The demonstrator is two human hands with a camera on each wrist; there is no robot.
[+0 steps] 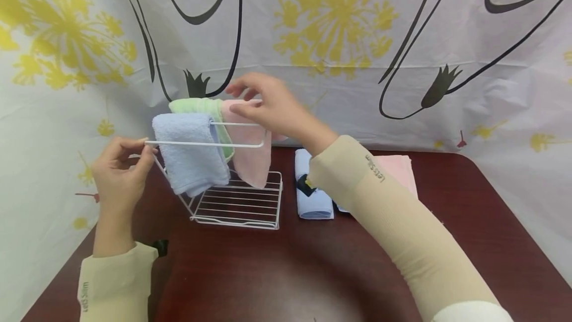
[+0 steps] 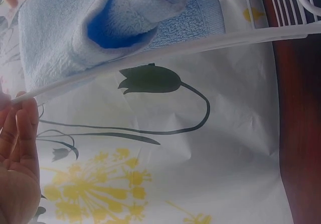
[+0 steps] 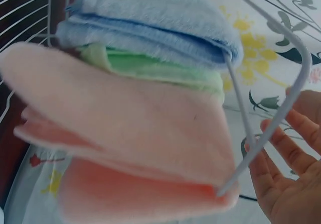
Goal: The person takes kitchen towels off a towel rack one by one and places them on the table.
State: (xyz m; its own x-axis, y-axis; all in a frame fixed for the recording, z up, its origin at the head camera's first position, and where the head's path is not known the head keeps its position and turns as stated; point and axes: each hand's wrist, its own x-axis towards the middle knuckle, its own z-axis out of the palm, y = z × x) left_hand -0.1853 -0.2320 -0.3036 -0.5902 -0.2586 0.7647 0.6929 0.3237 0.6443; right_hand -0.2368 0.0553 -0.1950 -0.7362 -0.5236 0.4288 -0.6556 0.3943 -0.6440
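My left hand [image 1: 122, 168] pinches the left corner of a white wire drying rack's top bar [image 1: 246, 146] between thumb and fingers. Over the rack's upper wires hang three small towels: a light blue towel [image 1: 189, 153] nearest, a light green towel [image 1: 196, 105] behind it, and a pink towel [image 1: 252, 163] to the right. At the rack's upper right end is my right hand [image 1: 277, 106], beside the top of the pink towel. In the right wrist view its fingers [image 3: 293, 151] are spread loosely close to the wire and grip nothing. Much of the green towel is hidden.
The rack's slatted base [image 1: 234, 222] stands on a dark reddish-brown table [image 1: 250, 272]. Right of it lies a folded blue towel [image 1: 313, 205] with a dark patch, and a pink cloth [image 1: 399, 170] partly behind my right sleeve. A flowered white sheet [image 1: 339, 113] hangs behind.
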